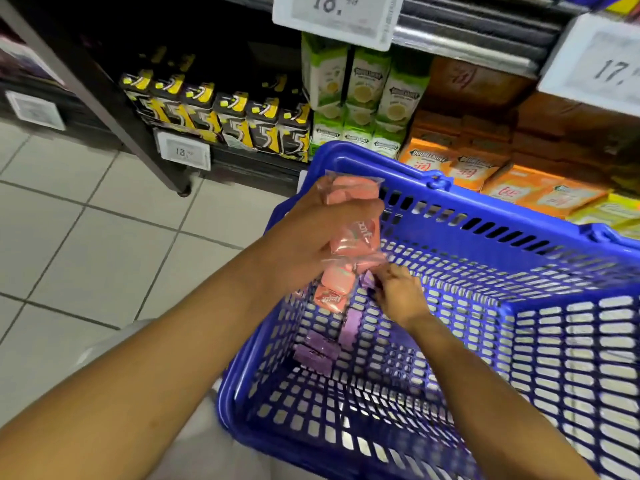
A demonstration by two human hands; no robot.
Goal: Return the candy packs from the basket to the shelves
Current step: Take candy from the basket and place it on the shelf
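Observation:
A blue plastic basket fills the lower right of the head view, tilted toward me. My left hand is shut on a clear pack of pink candies, held upright over the basket's left side. My right hand reaches down inside the basket, its fingers pinching the top end of a purple candy pack that lies along the basket's left wall. Purple candies of that pack trail toward the basket's bottom.
Shelves stand behind the basket: black-and-yellow gum boxes at left, green-and-white packs in the middle, orange packs at right. Price tags hang from the shelf edges. White tiled floor lies to the left.

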